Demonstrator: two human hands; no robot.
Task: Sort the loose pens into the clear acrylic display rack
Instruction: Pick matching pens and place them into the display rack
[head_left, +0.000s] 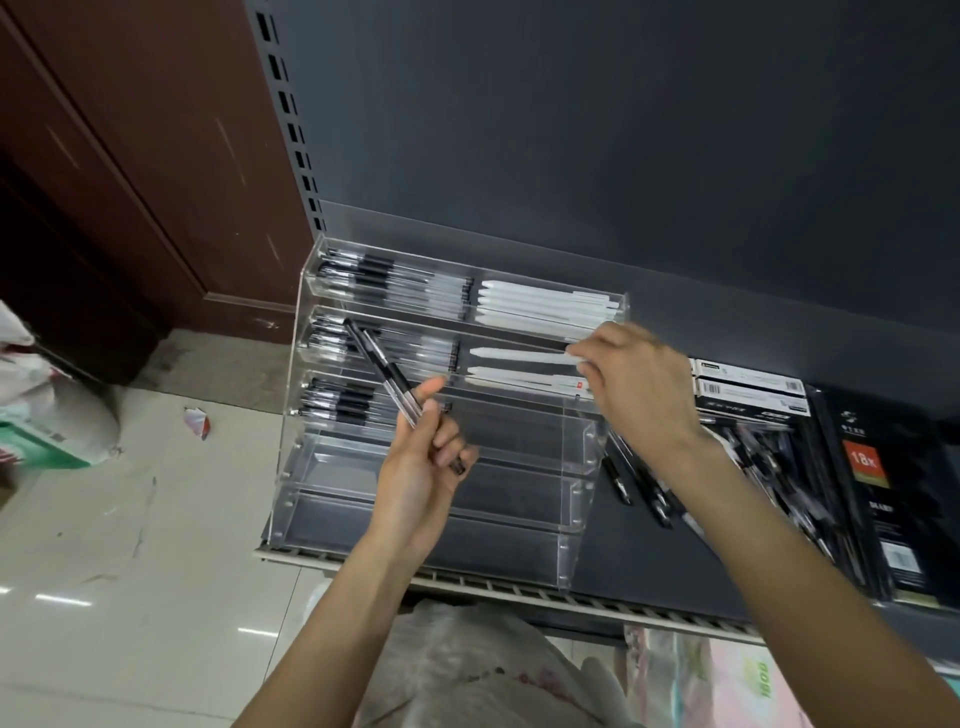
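The clear acrylic rack (582, 447) stands stepped on a dark shelf. Its three upper left compartments hold black-grip pens; the two upper right ones hold white pens. My left hand (423, 467) grips two black pens (387, 371), their tips slanting up over the second tier's left side. My right hand (641, 384) pinches the end of a white pen (519, 356) lying in the second tier's right compartment. Loose black pens (639, 483) lie on the shelf to the right of the rack.
Boxed pen packs (750, 392) and a black packet marked 18x (878, 499) lie on the shelf at the right. The shelf's slotted front edge (519, 590) runs below the rack. Bags sit on the tiled floor at left (52, 421).
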